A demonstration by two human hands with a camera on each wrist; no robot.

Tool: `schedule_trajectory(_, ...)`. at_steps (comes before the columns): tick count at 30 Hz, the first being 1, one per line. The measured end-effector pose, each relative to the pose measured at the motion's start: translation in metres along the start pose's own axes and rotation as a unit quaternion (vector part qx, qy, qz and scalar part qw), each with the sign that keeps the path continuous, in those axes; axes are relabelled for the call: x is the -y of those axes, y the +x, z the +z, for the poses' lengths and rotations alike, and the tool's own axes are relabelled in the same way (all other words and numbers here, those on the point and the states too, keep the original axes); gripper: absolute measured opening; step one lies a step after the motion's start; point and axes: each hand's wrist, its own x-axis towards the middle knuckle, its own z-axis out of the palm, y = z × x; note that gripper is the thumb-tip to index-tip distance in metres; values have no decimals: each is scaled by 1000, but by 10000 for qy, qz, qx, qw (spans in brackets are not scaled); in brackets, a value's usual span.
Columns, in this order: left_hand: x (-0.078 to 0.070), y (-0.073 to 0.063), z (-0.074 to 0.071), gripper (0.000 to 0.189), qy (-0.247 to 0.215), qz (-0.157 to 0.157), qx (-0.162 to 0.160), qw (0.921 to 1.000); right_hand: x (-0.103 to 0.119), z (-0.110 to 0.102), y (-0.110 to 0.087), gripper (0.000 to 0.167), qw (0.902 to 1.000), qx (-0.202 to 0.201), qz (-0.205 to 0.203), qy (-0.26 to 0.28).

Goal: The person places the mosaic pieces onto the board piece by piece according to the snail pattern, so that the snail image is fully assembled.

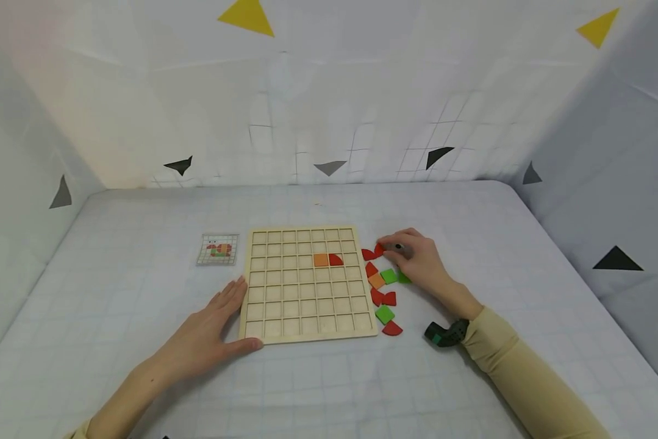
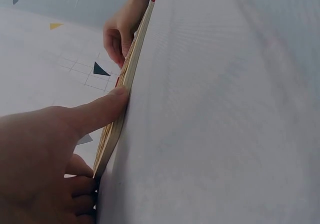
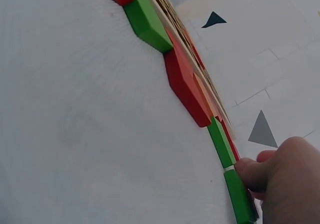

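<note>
A square wooden grid board lies flat on the table. It has an orange square tile and a red quarter-circle tile set side by side in its cells. My left hand rests against the board's near left corner, straight fingers along the left side, thumb on the near edge. To the right of the board, my right hand pinches another red quarter-circle tile between thumb and fingertips. Part of a grey shape with a black dot shows by the fingers.
Loose red, green and orange tiles lie along the board's right side, among them a green square and a red quarter-circle. A small picture card with a gridded coloured figure lies left of the board. Sheeted walls enclose the table.
</note>
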Motion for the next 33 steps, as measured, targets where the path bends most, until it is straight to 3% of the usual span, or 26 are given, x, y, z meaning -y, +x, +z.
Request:
schedule_trajectory(16,1,1,1,109,16,37,4,10000,1,0,0,27,9995,-220,-67,-217)
schedule_trajectory(25,2,0,2,109,-24,-29,23,10000,0,1,-1,24,9989,-341,211,-241)
schedule_trajectory(33,0,0,0,108,-25,-34,24,10000,2,-1,-1,24,9988,-387,172,-262)
